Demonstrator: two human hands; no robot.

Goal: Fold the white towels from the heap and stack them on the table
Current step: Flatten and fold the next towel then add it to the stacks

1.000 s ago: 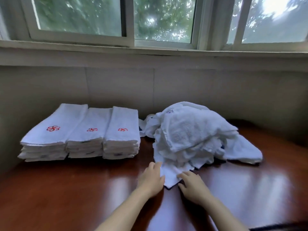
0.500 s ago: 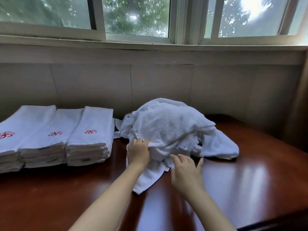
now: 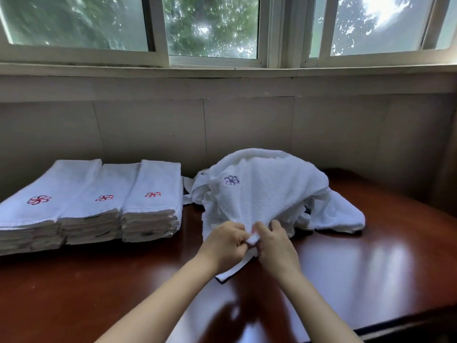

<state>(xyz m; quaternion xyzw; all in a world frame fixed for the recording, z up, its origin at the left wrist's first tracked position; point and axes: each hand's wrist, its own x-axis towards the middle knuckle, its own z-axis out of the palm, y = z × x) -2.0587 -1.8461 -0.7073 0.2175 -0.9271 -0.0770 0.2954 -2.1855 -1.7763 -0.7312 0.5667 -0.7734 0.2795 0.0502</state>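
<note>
Pinching one gathered corner of the top towel (image 3: pixel 259 191), the left hand (image 3: pixel 223 243) and right hand (image 3: pixel 277 246), apart a moment ago, are now meeting at the heap's (image 3: pixel 329 214) near edge, right of the folded stacks (image 3: pixel 94 204), suggesting this towel is being drawn off next.

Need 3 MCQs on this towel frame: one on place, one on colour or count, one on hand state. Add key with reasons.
1. Where do the folded stacks lie relative to the heap?
A. To its left
B. To its right
C. On top of it

2. What colour is the emblem on the heap's top towel?
A. Red
B. Purple-blue
C. Green

3. What are the hands doing?
A. Both flat on the table
B. Both pinching a towel edge
C. One lifting a folded stack

Key:
1 A, three stacks sit side by side left of the heap.
2 B, the flower mark is purple-blue, while the stacks' marks are red.
3 B, left hand and right hand meet at the heap's front, fingers closed on cloth.
</note>
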